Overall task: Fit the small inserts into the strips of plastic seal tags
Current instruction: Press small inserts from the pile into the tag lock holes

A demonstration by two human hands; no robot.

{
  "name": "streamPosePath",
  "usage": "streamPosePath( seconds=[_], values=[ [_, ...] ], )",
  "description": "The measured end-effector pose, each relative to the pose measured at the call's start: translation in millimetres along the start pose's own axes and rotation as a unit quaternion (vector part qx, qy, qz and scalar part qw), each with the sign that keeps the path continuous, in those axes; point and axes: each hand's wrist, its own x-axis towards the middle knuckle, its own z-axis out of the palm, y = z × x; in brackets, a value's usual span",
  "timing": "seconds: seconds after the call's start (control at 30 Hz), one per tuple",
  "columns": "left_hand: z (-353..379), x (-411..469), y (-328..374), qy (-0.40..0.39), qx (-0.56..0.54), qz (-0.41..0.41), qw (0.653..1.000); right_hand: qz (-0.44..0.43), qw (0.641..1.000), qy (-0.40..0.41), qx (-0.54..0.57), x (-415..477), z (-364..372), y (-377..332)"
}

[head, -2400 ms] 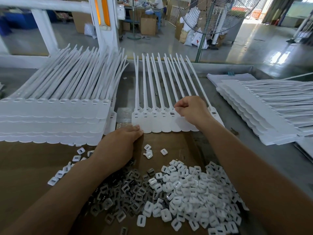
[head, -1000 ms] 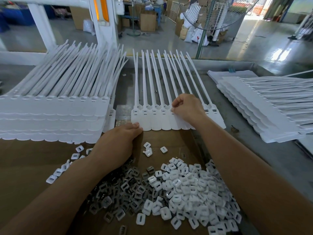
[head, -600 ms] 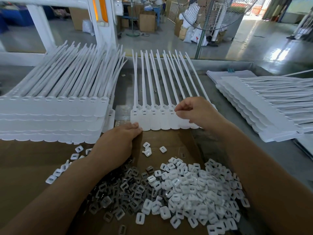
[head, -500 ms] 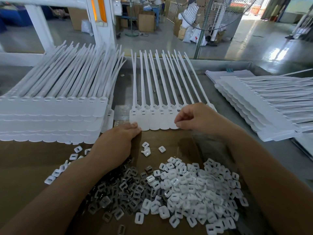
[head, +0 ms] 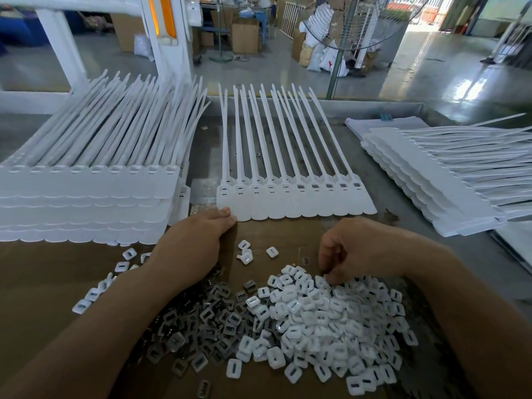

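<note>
The strip of seal tags (head: 296, 203) lies mid-bench, with its tails pointing at the far edge and its row of flags just overlapping the far edge of the cardboard sheet (head: 43, 283). Half a second ago the right hand (head: 354, 249) was on the tag heads. It has since drawn back toward the near edge and dips into the pile of white inserts (head: 325, 318), fingers curled down with the tips among the pieces. I cannot tell whether it pinches one yet. The left hand (head: 195, 243) has not moved: it lies flat, fingers straight, tips pressing the strip's near left corner to steady it. The heads toward the left of the row look closed in white, while those toward the right show dark windows, so this reads as a reach for the next insert with about half the strip left. The darker inserts (head: 201, 321) lie heaped beside the white ones, partly under the left forearm. A band of cardboard between pile and strip holds only a few stray inserts (head: 244, 251), a free path back to the heads. The left stack of strips (head: 86, 203) stands close beside the strip, with a narrow gap between. The right stack (head: 449, 180) is further off, with bare bench (head: 460, 263) between, so there is more room on that side.
</note>
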Motion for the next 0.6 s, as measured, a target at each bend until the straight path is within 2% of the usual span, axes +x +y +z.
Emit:
streamPosePath(
  seconds=[0.17,0.27,0.43,0.6],
  values=[
    [0.4,-1.2,-1.2,0.000,-0.003,0.003,1.000,0.004,0.999,-0.010,-0.049,-2.2,2.6,-3.6],
    [0.6,-0.8,-1.2,0.002,-0.003,0.005,1.000,0.001,0.999,0.004,-0.043,-1.2,1.9,-5.5],
    [0.4,-0.5,-1.4,0.002,-0.003,0.005,1.000,0.008,0.993,0.092,0.076,3.1,-1.0,-3.8],
    [-0.8,-0.4,-1.0,-0.005,-0.004,0.003,1.000,0.014,0.975,0.187,0.116,17.6,-5.8,-1.7]
  ],
)
